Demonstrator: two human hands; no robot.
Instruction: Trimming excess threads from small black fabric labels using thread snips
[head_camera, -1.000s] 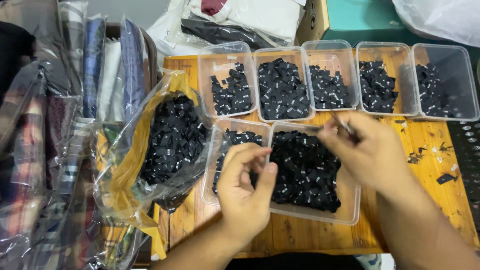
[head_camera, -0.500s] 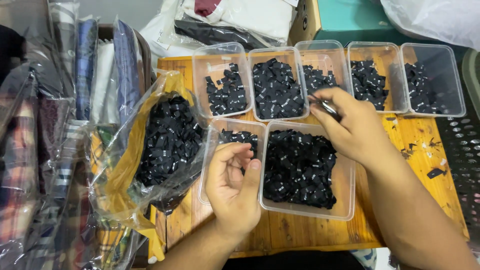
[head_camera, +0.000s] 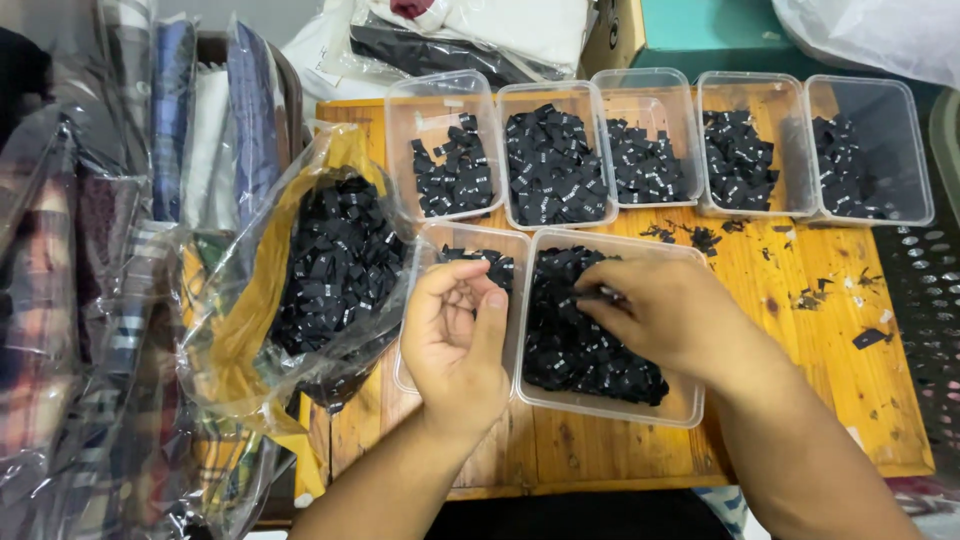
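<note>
Big plastic bag (head_camera: 320, 270) on the left is full of black tags, so loads left. Left hand (head_camera: 460, 335) is cupped, fingers loosely curled, over the near tub (head_camera: 610, 410); right hand (head_camera: 665, 315) has its fingers pinched on tweezers (head_camera: 597, 294) there. Five back tubs (head_camera: 660, 80) partly filled.

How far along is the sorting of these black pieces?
Done: five back tubs each hold black pieces. In hand: the right hand picks from the large front tub; the left hand is cupped over the small tub. Left: the front tub's pile and the full bag.
</note>
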